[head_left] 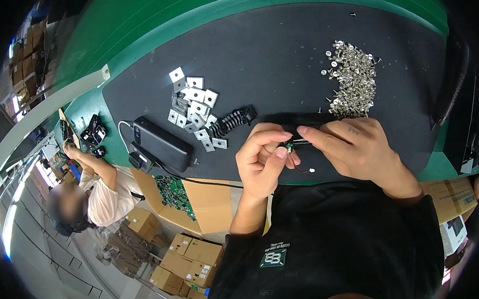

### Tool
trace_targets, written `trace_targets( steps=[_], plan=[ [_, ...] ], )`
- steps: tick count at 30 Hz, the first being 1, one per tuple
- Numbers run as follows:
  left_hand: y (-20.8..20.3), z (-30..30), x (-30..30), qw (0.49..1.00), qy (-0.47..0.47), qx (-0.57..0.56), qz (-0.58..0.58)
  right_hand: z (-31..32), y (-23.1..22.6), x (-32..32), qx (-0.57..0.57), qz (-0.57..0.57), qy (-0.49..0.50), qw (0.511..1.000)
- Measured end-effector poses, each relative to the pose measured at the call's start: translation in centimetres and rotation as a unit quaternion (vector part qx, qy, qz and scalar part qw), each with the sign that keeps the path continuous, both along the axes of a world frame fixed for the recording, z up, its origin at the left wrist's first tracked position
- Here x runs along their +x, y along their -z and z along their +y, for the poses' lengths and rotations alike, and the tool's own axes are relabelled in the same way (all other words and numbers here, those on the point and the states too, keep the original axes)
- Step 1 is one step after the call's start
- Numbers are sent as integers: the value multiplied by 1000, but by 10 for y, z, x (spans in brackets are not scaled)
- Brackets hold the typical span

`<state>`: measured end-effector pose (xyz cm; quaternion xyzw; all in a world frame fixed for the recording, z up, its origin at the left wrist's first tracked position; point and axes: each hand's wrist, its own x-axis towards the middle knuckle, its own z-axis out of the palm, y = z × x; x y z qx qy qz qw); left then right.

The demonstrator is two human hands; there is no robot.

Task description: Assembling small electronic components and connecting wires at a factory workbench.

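Near the front edge of the black mat, my two hands meet over a small part. My left hand (pixel 262 160) pinches a small green circuit board (pixel 289 147) between thumb and fingers. A thin dark-red wire runs from under the fingers to a little white plug (pixel 311 170). Against the board, my right hand (pixel 353 149) has its index finger stretched towards the left fingertips. A dark piece with a bright metal edge (pixel 301 141) shows under that finger; its kind is unclear. The right thumb and other fingers are mostly hidden.
Beyond my right hand lies a heap of silver screws (pixel 353 80). Square metal plates (pixel 197 107), a black ribbed strip (pixel 233 121) and a black power bank (pixel 163 144) with cables lie left. A carton of circuit boards (pixel 175 196) stands below; a co-worker (pixel 110 195) sits far left.
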<state>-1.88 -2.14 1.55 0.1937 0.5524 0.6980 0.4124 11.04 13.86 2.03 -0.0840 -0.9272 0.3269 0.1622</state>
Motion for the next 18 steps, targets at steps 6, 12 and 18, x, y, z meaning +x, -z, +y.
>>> trace_targets(
  steps=[6, 12, 18],
  plan=[
    [1, 0, 0, 999, 33, 4, -33, 0, 0, 0, -2, 5, -3, 1000],
    [-1, 0, 1, 997, 12, -13, -69, 0, -2, 1, 23, -18, -8, 1000],
    [-11, -3, -8, 987, 68, -133, -64, -1, -1, 3, 35, -19, -16, 999]
  ],
)
